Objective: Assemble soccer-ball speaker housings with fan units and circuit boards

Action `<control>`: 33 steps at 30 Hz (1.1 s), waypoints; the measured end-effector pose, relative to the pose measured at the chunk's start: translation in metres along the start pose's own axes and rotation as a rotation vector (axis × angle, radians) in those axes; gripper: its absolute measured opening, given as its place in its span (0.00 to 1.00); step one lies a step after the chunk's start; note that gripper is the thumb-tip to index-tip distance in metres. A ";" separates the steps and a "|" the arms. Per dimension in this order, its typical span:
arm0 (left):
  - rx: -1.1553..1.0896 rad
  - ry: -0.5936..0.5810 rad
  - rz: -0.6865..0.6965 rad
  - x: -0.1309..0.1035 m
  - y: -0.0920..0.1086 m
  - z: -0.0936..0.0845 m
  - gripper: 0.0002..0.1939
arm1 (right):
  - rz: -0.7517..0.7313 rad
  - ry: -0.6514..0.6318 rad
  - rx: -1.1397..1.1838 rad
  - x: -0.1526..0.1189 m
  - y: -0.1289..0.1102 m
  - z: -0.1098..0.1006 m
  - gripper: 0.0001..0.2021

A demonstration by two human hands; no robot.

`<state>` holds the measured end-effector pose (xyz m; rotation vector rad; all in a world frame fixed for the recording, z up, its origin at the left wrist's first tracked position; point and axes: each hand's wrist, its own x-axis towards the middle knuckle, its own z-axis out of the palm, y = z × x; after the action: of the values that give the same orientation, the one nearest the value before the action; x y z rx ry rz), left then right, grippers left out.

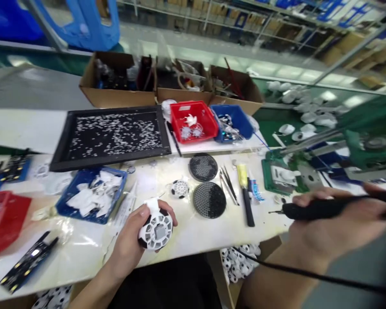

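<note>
My left hand (131, 234) is closed round a round white-and-black housing (156, 231), patterned like a soccer ball, with a white tab on top and a grey square at its centre. At the right, my right hand (321, 223) grips a black electric screwdriver (324, 209), whose thin bit points left over the table. A black cable (296, 274) hangs below it. A smaller soccer-ball-patterned piece (180, 189) lies just beyond the left hand. Beside it are two round black trays (203, 167) with small holes. Tweezers (229, 184) and a yellow-and-black tool (245, 195) lie between the hands.
A black framed tray (59, 150) of tiny white parts stands behind, beside red (193, 107) and blue bins (236, 111). At left are a blue tray (106, 219) of white pieces and a circuit board (28, 262). A green fixture (270, 182) stands right; cardboard boxes (122, 98) line the back.
</note>
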<state>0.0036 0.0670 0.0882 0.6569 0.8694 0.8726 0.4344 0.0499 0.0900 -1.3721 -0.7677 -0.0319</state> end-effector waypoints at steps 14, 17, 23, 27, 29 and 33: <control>-0.080 -0.048 -0.077 0.028 -0.030 0.035 0.26 | -0.071 -0.330 -0.850 -0.001 0.104 -0.034 0.22; -0.087 -0.056 -0.086 0.025 -0.033 0.032 0.27 | -0.102 -0.376 -0.890 0.003 0.110 -0.029 0.18; -0.066 -0.044 -0.106 0.010 -0.033 0.019 0.27 | -0.290 -0.319 -0.830 0.003 0.078 -0.008 0.12; -0.018 -0.017 -0.120 -0.005 -0.038 0.010 0.29 | -0.460 -0.361 -0.593 -0.067 -0.005 0.024 0.16; 0.007 0.009 -0.106 -0.011 -0.043 0.008 0.28 | -0.471 -0.793 -0.415 -0.120 -0.052 0.046 0.21; 0.097 0.148 0.015 -0.019 -0.047 0.004 0.22 | -0.414 -1.237 -0.068 -0.198 -0.105 0.085 0.42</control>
<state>0.0179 0.0266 0.0606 0.6896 1.0462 0.9056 0.1967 0.0190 0.0801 -1.1833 -2.0801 0.5127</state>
